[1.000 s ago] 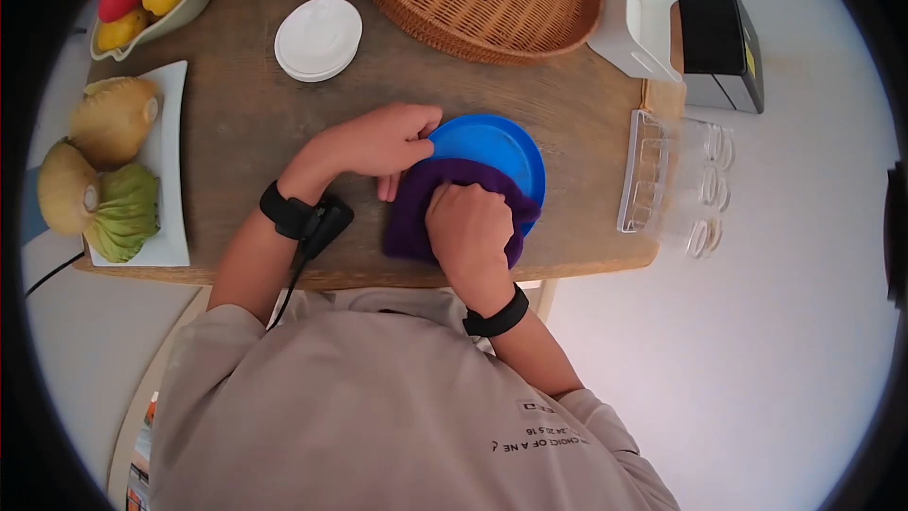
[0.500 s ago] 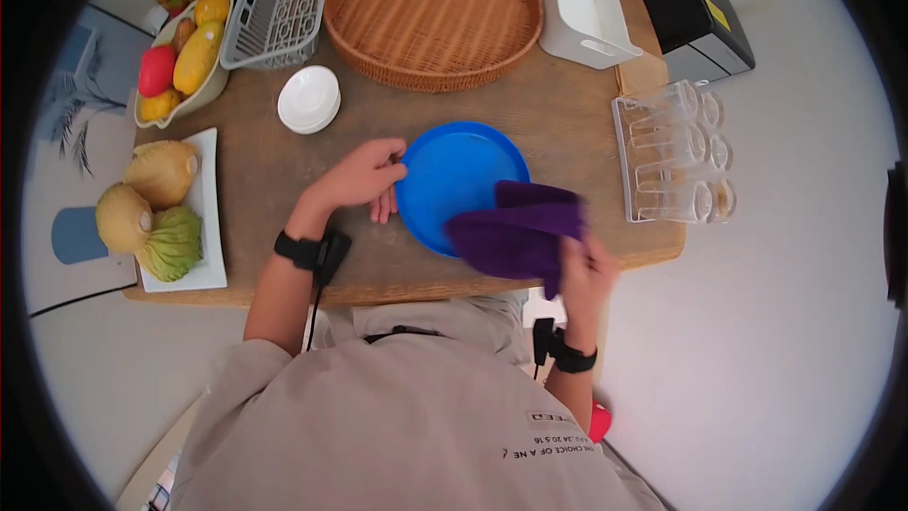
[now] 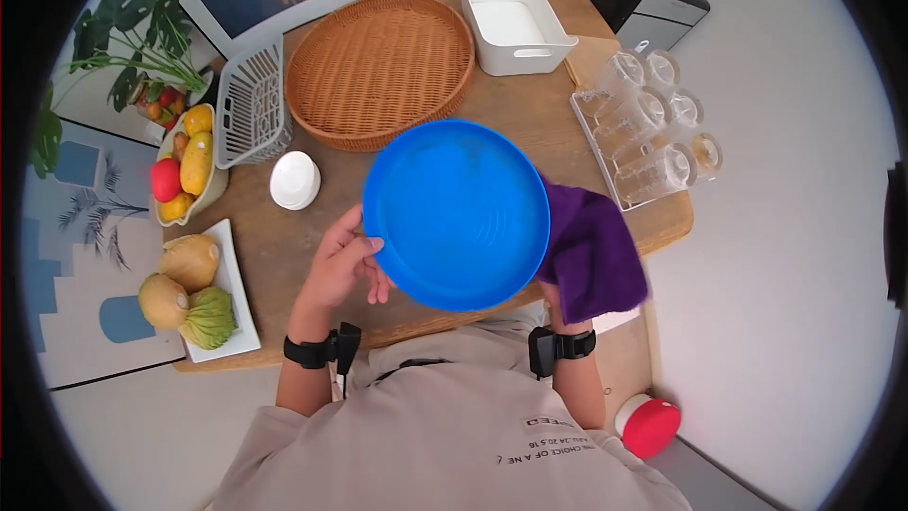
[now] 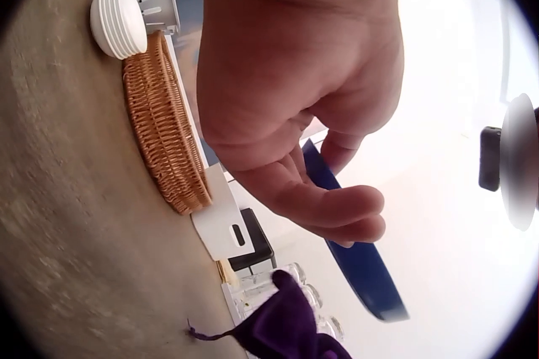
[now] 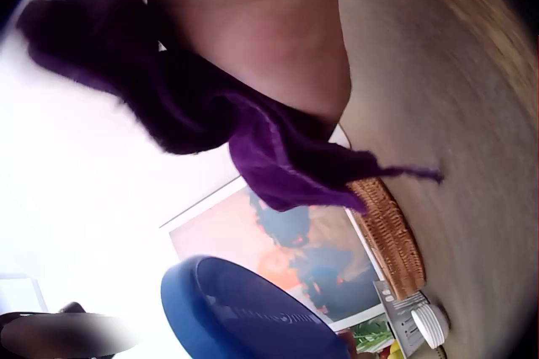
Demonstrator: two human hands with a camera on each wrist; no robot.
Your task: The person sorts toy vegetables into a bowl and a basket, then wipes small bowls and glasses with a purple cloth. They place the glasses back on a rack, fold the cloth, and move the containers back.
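The left hand [image 3: 336, 265] pinches the left rim of a round blue plate [image 3: 456, 216], thumb on top. In the left wrist view the plate [image 4: 366, 279] is tilted and off the table, with the hand [image 4: 303, 81] beside it. To the plate's right a purple cloth [image 3: 596, 251] hangs over the right hand [image 3: 556, 308], which holds it; its fingers are hidden in the head view. The right wrist view has the cloth [image 5: 278, 153] bunched round the hand [image 5: 261, 31], above the plate [image 5: 244, 317], fingers again covered.
Behind the plate stand a wicker tray [image 3: 378, 71], a grey basket [image 3: 253, 109] and a white bin [image 3: 515, 24]. White bowls [image 3: 295, 180], a fruit bowl [image 3: 216, 185] and a white platter [image 3: 244, 317] are at left. Glasses [image 3: 653, 166] stand on a rack at right.
The left hand has raised the blue plate off the table. The right hand has drawn the cloth off the plate to its right side. The head view has shifted, showing more behind the table.
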